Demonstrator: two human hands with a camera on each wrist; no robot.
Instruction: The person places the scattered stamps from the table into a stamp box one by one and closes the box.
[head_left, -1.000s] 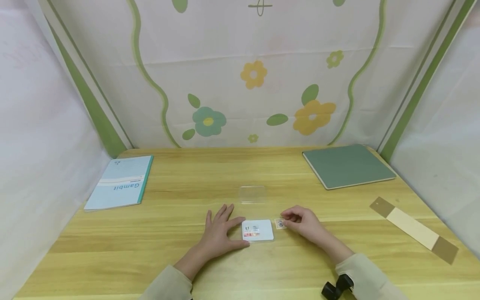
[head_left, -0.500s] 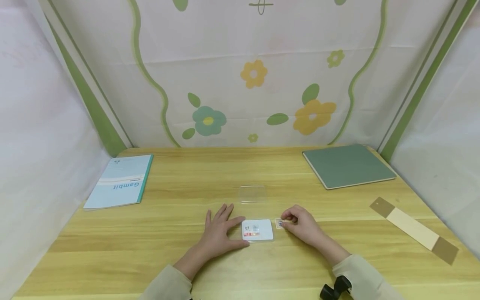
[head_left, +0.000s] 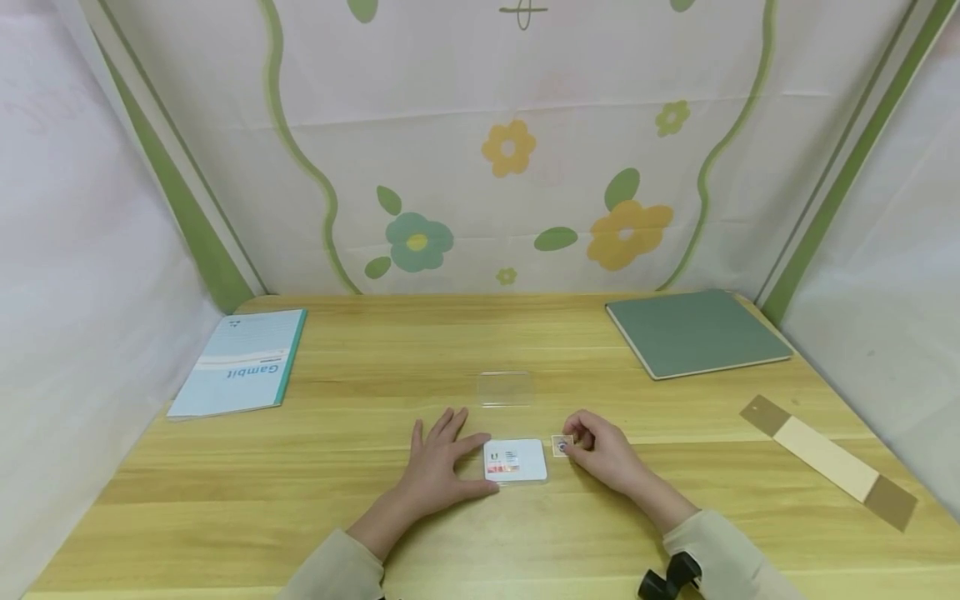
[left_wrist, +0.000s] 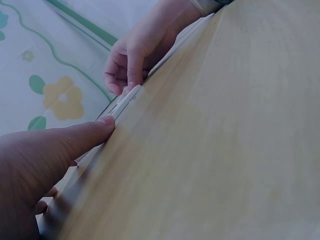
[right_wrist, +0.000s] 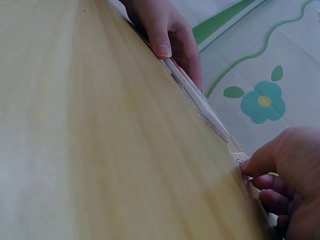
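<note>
In the head view a flat white card (head_left: 529, 461) with a small logo and a shiny red-and-silver patch lies on the table, apparently in a clear tray. My left hand (head_left: 441, 468) holds it at its left end, thumb on the near edge and forefinger on the far edge, other fingers spread on the table. Just right of the card, my right hand (head_left: 606, 450) pinches the right side of a small bordered square piece (head_left: 558, 445) with a dark round print. In the right wrist view the white card (right_wrist: 202, 105) shows as a thin slab at table level.
Behind the card lies a clear plastic cover (head_left: 505, 389). A light blue notebook (head_left: 240, 362) sits at the back left, a dark green notebook (head_left: 697, 333) at the back right. A cream strip with brown ends (head_left: 825, 457) lies on the right. Printed curtains enclose the table.
The small square piece has shifted very slightly to the right, and more of its print shows beside my right fingers. My left hand and the white card have stayed in place.
</note>
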